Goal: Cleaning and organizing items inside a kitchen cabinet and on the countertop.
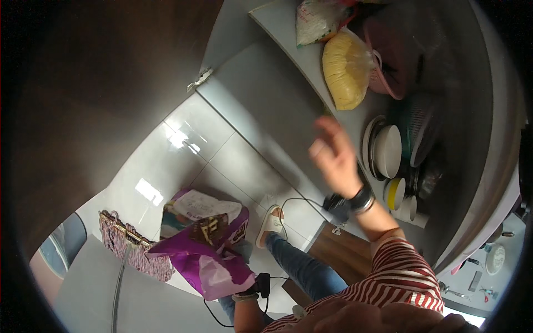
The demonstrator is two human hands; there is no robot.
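Observation:
A purple printed plastic bag [208,245] hangs from my left hand, whose fingers are hidden behind it. Only the left wrist and forearm show, with a bracelet around the wrist. My right hand [335,160] is raised in front of the edge of an open cabinet shelf [287,37]. It is blurred by motion, its fingers are somewhat apart, and it holds nothing. Just beyond it on the shelf stands a clear plastic bag of yellow grain or meal [345,70]. Nearest on the other side are stacked white bowls and plates [387,152].
A pink plastic basket [387,81], a green colander [416,129], a white plastic bag [314,23] and a yellow-banded cup [395,193] share the shelf. A dark brown door [104,83] stands at left. On the tiled floor lies a string mop [133,245].

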